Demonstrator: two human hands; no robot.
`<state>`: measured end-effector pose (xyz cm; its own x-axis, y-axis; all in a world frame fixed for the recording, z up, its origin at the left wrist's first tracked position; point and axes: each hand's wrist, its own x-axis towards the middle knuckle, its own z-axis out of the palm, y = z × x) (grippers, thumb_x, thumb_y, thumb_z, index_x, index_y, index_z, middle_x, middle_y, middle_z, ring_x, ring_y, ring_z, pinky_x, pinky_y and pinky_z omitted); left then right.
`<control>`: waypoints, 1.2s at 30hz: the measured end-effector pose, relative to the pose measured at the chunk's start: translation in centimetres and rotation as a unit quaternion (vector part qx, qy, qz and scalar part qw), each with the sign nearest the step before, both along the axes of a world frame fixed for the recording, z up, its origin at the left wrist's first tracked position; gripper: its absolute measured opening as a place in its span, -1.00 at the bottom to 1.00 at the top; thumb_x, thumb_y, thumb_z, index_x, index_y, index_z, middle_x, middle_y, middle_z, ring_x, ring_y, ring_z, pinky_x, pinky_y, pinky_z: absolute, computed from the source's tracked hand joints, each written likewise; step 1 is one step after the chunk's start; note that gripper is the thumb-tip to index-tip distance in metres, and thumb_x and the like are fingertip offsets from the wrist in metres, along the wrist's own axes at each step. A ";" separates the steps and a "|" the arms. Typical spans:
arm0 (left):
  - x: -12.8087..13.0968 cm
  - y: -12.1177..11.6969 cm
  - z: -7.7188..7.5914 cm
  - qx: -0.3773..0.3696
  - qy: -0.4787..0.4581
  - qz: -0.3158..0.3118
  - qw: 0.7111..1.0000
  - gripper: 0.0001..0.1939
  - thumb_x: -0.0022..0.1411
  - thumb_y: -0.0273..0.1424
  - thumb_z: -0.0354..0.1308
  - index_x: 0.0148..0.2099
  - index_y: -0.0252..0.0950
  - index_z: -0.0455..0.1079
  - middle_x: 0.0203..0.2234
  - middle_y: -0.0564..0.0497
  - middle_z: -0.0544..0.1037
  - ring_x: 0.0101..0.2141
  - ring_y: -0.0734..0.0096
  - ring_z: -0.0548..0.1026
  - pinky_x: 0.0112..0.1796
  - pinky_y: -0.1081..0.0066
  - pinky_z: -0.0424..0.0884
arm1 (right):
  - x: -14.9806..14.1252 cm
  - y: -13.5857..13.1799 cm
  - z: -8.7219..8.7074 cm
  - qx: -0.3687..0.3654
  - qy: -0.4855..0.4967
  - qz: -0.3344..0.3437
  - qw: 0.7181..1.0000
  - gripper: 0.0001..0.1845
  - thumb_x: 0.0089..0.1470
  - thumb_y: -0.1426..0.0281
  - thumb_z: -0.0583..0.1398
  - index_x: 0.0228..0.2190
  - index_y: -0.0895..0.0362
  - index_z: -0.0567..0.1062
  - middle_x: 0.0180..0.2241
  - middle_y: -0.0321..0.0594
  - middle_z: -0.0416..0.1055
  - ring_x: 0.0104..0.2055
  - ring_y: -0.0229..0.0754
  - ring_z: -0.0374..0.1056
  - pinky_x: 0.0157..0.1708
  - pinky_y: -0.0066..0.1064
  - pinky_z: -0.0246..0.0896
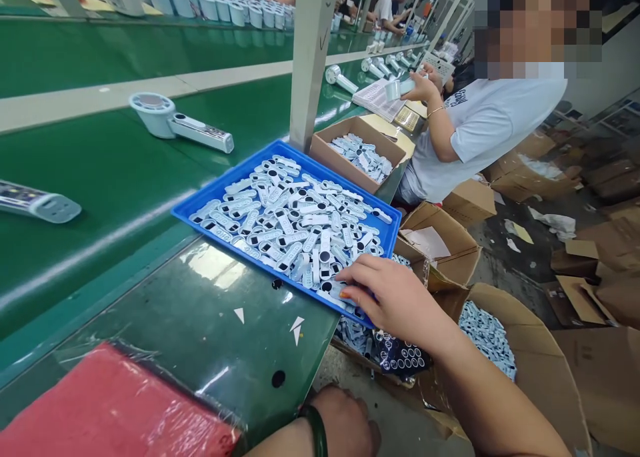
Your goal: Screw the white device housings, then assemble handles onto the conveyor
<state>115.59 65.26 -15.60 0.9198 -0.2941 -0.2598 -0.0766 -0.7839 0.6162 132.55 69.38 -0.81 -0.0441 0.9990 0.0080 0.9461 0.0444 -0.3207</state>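
Observation:
A blue tray (200,207) heaped with several small white plastic parts (295,223) sits on the green bench top. My right hand (395,300) reaches over the tray's near right corner. Its fingers are curled and pinch one of the white parts (336,290) at the tray's edge. My left hand (345,425), with a green bangle on the wrist, rests low at the bench's front edge. Only its back shows and its fingers are hidden.
White handled devices (173,120) (37,205) lie on the green conveyor (100,177). A metal post (310,57) rises behind the tray. Beside it is a cardboard box of parts (357,151). A co-worker's hand (425,87) holds a piece. More boxes (500,337) crowd the floor. A red sheet (110,410) lies near left.

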 end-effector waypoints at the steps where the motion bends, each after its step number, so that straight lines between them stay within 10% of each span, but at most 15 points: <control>1: -0.2 0.4 1.1 0.012 0.009 -0.010 1.000 -0.73 0.33 -0.37 0.13 -0.03 -0.33 0.58 -0.30 -0.32 0.64 -0.31 -0.11 0.63 -0.43 0.18 0.42 | 0.0 0.2 -0.2 0.020 0.008 -0.002 1.000 -0.76 0.39 0.33 0.12 -0.03 -0.01 0.56 -0.19 -0.18 0.53 -0.20 -0.14 0.47 -0.28 -0.30 0.33; 10: 0.3 1.7 5.2 0.024 0.090 -0.022 0.995 -0.64 0.25 -0.47 0.16 0.08 -0.34 0.56 -0.22 -0.38 0.65 -0.19 -0.21 0.65 -0.30 0.05 0.55 | 0.0 3.3 -1.7 0.088 -0.079 0.040 0.992 -0.74 0.36 0.42 0.15 -0.03 -0.03 0.60 -0.10 -0.12 0.48 -0.11 -0.09 0.42 -0.27 -0.32 0.31; 16: 0.8 2.2 6.4 0.033 0.123 -0.056 0.990 -0.59 0.35 -0.48 0.01 0.16 -0.40 0.50 -0.12 -0.43 0.63 -0.10 -0.23 0.64 -0.26 0.00 0.57 | -0.3 3.2 -0.6 0.098 0.165 -0.061 0.980 -0.86 0.30 0.32 0.24 -0.14 0.07 0.55 -0.26 -0.23 0.56 -0.29 -0.23 0.47 -0.28 -0.37 0.39; 22: 1.7 3.2 8.4 0.034 0.193 -0.108 0.975 -0.52 0.37 -0.53 -0.09 0.25 -0.47 0.41 0.01 -0.48 0.57 0.02 -0.30 0.58 -0.14 -0.11 0.57 | -0.1 2.6 -1.1 0.008 0.415 -0.107 0.903 -0.74 0.22 0.29 0.28 -0.07 0.10 0.51 -0.36 -0.29 0.55 -0.46 -0.32 0.46 -0.41 -0.41 0.42; 29: 1.2 3.0 7.3 0.012 0.149 -0.073 0.986 -0.58 0.35 -0.47 0.02 0.17 -0.48 0.49 -0.09 -0.50 0.60 -0.07 -0.36 0.61 -0.22 -0.12 0.58 | 0.2 2.7 -0.8 -0.048 0.533 -0.139 0.833 -0.63 0.13 0.11 0.37 -0.23 0.12 0.49 -0.51 -0.39 0.45 -0.58 -0.38 0.42 -0.57 -0.54 0.26; 36: 1.0 2.9 7.3 0.009 0.157 -0.071 0.985 -0.58 0.36 -0.48 -0.02 0.15 -0.51 0.49 -0.07 -0.50 0.59 -0.05 -0.35 0.60 -0.16 -0.14 0.57 | 0.4 2.9 -1.0 -0.052 0.529 -0.153 0.833 -0.58 0.16 0.01 0.31 -0.33 0.12 0.41 -0.40 -0.24 0.57 -0.56 -0.36 0.38 -0.53 -0.48 0.28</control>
<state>116.56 68.12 -8.28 0.7434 -0.4060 -0.5315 0.0067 -0.7901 0.6130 132.94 72.33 -1.85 0.1892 0.9601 -0.2060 0.0938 -0.2265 -0.9695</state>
